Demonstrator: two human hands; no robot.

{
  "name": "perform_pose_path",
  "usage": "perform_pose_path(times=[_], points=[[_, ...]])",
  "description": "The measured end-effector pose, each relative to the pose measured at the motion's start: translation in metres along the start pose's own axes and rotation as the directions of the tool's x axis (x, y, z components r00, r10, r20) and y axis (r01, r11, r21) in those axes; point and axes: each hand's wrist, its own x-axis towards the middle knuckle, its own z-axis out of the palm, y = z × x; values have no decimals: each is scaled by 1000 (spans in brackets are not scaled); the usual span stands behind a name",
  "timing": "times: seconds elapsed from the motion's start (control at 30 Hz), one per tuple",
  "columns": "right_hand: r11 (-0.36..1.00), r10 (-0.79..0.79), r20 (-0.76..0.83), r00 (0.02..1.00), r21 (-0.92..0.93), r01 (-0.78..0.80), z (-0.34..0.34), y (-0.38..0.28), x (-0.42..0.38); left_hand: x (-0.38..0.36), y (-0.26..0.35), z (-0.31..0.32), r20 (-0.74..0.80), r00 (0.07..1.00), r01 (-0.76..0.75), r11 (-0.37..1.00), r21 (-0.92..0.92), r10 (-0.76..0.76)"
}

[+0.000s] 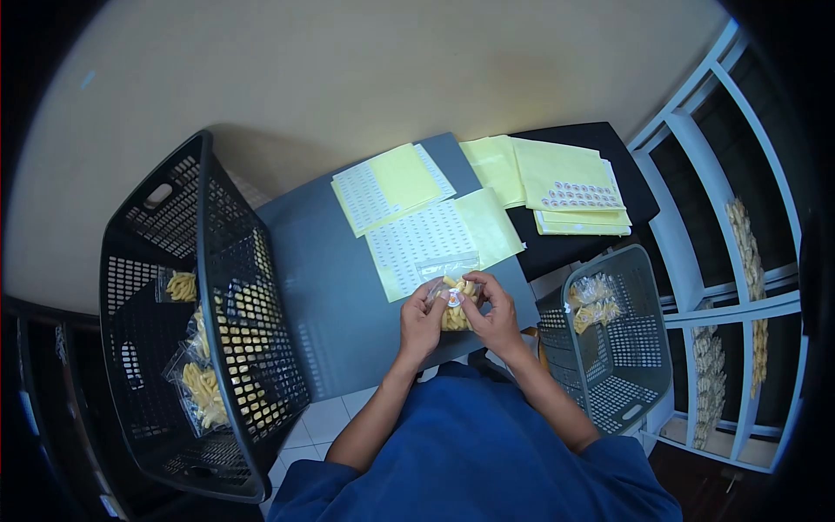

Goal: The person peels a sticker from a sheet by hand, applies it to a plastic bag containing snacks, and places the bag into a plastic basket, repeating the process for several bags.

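Between my two hands is a clear plastic bag (454, 320) filled with pale yellow stick-shaped snacks, at the front of the grey table (339, 339). A small round sticker (455, 298) shows on its face, with both thumbs against it. My left hand (423, 318) grips the bag's left side, fingers curled. My right hand (492, 313) closes on its right side. The bag's flat, clear top end lies over a sheet of small printed labels (409, 244) just beyond my hands. What the fingertips behind the bag do is hidden.
More label sheets with yellow backing (404, 178) lie further back; a stack (570, 174) rests on a black surface to the right. A tall dark basket (209, 304) with bagged snacks stands left, a grey basket (639, 348) with similar bags right. White-framed shelves (731, 315) line the far right.
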Motion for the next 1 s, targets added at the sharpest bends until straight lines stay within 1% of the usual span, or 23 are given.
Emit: perform_pose_path(times=[0.07,0.17,0.2,0.27,0.3,0.4,0.47,0.5,0.57,0.63,0.7,0.77,0.8,0.9,0.93,1.0], points=[[999,15,18,1000,32,-15,-17,7,2,6,-11,12,10,1000,-6,1000,-17,6],[1000,-21,91,996,-10,22,-42,37,3,11,-22,39,14,1000,-4,1000,-10,4],[997,-13,37,999,76,10,-51,40,2,14,-25,50,18,1000,1,1000,-1,-1],[969,17,-82,997,246,3,-69,46,-1,21,-44,69,111,994,-27,998,56,21],[951,95,-42,995,298,-78,-86,53,-2,26,-56,77,160,987,-36,996,85,22],[865,293,-62,954,442,-237,-124,101,-19,38,-89,105,379,925,-98,957,275,-14],[779,408,-69,911,547,-307,-157,125,-30,36,-78,141,455,891,-249,845,473,8],[723,497,-146,855,614,-316,-177,123,-36,35,-70,160,493,870,-331,765,552,20],[617,606,-238,759,743,-260,-223,144,-51,35,-68,186,486,872,-229,824,518,-63],[573,701,-310,642,781,-248,-266,192,-81,38,-65,202,498,858,-144,872,468,-126],[639,744,-485,460,717,-277,-296,262,-120,42,-70,210,508,851,-149,864,480,-135],[634,772,-521,363,667,-392,-318,338,-167,46,-70,216,522,838,-154,849,506,-159],[625,780,-538,319,639,-449,-322,363,-180,47,-73,219,493,853,-139,837,529,-170],[444,870,-472,144,622,-645,-324,396,-191,55,-76,226,511,831,-178,766,618,-220],[413,861,-491,129,529,-742,-321,436,-205,58,-76,230,501,824,-152,748,646,-265],[396,876,-464,132,534,-747,-313,465,-197,62,-78,238,470,808,-100,703,704,-356]])
